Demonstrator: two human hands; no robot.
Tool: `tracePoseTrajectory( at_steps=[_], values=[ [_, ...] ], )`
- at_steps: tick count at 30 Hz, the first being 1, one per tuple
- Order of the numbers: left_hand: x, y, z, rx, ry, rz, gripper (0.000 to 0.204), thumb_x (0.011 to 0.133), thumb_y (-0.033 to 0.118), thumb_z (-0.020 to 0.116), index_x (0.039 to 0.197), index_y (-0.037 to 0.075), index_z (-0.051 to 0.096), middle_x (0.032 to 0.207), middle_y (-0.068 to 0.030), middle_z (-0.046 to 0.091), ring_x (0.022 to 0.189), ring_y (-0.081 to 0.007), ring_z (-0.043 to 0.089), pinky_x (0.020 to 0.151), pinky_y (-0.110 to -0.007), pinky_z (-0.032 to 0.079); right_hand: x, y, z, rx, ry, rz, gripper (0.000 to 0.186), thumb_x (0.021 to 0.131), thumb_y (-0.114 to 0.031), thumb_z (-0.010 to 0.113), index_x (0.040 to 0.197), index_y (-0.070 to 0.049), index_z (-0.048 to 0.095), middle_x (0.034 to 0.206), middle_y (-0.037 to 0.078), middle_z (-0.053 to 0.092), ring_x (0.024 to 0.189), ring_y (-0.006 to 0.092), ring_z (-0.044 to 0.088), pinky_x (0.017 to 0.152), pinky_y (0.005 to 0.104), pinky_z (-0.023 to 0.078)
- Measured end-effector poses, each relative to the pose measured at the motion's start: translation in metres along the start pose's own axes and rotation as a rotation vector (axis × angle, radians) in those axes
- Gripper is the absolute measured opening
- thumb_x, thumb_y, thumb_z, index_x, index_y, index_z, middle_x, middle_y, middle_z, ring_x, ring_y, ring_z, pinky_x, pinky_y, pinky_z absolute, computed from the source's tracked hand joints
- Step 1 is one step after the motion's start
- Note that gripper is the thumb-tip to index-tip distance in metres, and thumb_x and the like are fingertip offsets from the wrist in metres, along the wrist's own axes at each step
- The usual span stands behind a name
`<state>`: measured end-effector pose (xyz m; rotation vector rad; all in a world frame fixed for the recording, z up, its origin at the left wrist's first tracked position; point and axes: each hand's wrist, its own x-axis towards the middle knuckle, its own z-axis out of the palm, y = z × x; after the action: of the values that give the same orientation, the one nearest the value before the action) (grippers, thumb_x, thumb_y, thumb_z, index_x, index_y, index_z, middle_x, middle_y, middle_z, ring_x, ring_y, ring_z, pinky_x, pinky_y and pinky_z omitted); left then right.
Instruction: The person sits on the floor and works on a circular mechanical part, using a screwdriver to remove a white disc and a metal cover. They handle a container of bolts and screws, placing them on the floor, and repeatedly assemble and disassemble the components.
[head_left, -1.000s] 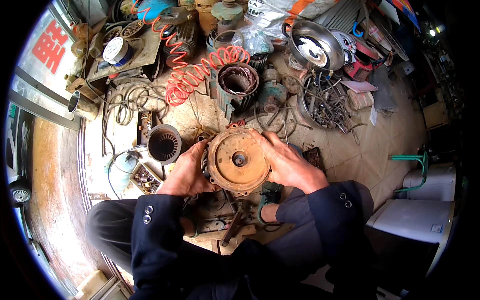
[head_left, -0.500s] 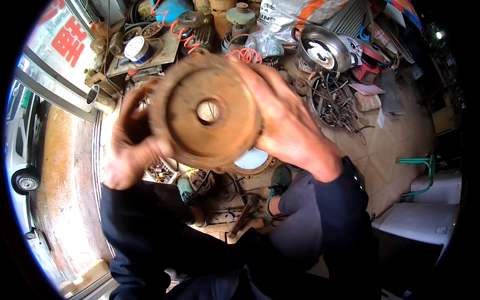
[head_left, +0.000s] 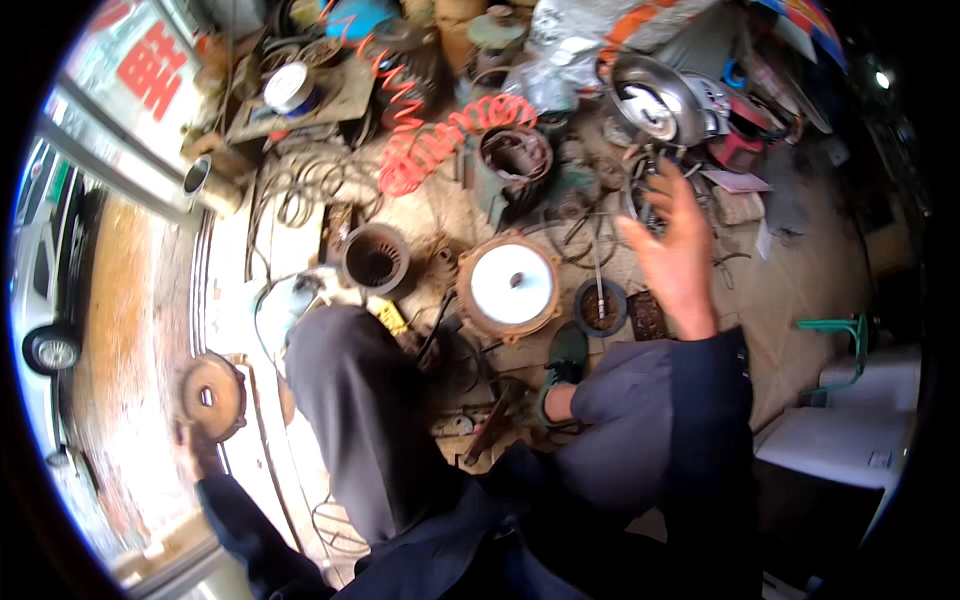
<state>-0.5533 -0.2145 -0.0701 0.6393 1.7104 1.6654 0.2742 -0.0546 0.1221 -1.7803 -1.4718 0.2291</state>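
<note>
So, starting at the floor's left edge: the left hand [head_left: 188, 455] is way out by the door track, at the lower rim of the rusty brown disc [head_left: 222, 410]. It's blurry there, so I can't tell if the fingers are clamped on it or let go. In from that edge sits a hollow grey cylinder [head_left: 349, 262], slotted inside, with a red coiled hose [head_left: 410, 160] toward the floor's back edge. Then comes a round rusty flange [head_left: 500, 290] with a white face (easily the brightest thing down there), and a green motor housing [head_left: 492, 195] behind it. Just right of the flange is a dark round dish [head_left: 618, 322] with a thin rod in it. The right hand [head_left: 675, 250] is empty, fingers spread, raised above the floor's right half.
</note>
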Motion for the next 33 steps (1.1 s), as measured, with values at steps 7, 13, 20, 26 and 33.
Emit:
tracePoseTrajectory(
  at_steps=[7, 13, 20, 26, 33],
  values=[
    [-0.126, -0.189, -0.063, -0.081, 0.35, -0.298, 0.049, 0.086, 0.003, 0.077, 0.129, 0.01, 0.056, 0.09, -0.0066, 0.069, 0.072, -0.0161, 0.065, 0.062, -0.03, 0.055, -0.04, 0.098, -0.015, -0.085, -0.192, 0.244, 0.073, 0.089, -0.004, 0.078, 0.154, 0.0, 0.046, 0.131, 0.022, 0.066, 0.112, 0.026, 0.065, 0.095, 0.0406, 0.055],
    [-0.188, -0.256, -0.034, -0.167, 0.504, -0.543, 0.042, 0.078, 0.004, 0.077, 0.115, 0.016, 0.06, 0.102, -0.0137, 0.067, 0.082, -0.0326, 0.071, 0.056, -0.05, 0.064, -0.05, 0.112, 0.006, -0.069, -0.364, 0.259, 0.071, 0.086, -0.005, 0.081, 0.15, 0.0, 0.051, 0.124, 0.019, 0.068, 0.109, 0.0241, 0.066, 0.088, 0.0396, 0.057],
    [-0.21, -0.284, -0.018, -0.15, 0.529, -0.678, 0.042, 0.08, 0.01, 0.077, 0.118, 0.015, 0.06, 0.107, -0.014, 0.067, 0.091, -0.0323, 0.069, 0.065, -0.052, 0.061, -0.042, 0.079, 0.024, -0.224, -0.442, 0.237, 0.066, 0.084, -0.01, 0.081, 0.144, 0.002, 0.056, 0.12, 0.022, 0.071, 0.104, 0.0294, 0.07, 0.087, 0.0415, 0.058],
    [-0.23, -0.301, -0.01, -0.137, 0.505, -0.756, 0.043, 0.081, 0.015, 0.077, 0.121, 0.013, 0.061, 0.112, -0.0143, 0.067, 0.099, -0.0321, 0.067, 0.072, -0.054, 0.059, -0.046, 0.071, 0.016, -0.266, -0.507, 0.237, 0.061, 0.087, -0.011, 0.079, 0.141, 0.006, 0.056, 0.121, 0.029, 0.068, 0.11, 0.036, 0.07, 0.089, 0.0437, 0.057],
    [-0.24, -0.299, -0.01, -0.116, 0.494, -0.806, 0.045, 0.083, 0.022, 0.077, 0.125, 0.012, 0.062, 0.116, -0.0146, 0.068, 0.108, -0.0319, 0.065, 0.081, -0.056, 0.056, -0.044, 0.052, 0.016, -0.264, -0.541, 0.205, 0.057, 0.087, -0.009, 0.078, 0.138, 0.007, 0.057, 0.125, 0.031, 0.067, 0.114, 0.0414, 0.069, 0.091, 0.0462, 0.056]
  ],
)
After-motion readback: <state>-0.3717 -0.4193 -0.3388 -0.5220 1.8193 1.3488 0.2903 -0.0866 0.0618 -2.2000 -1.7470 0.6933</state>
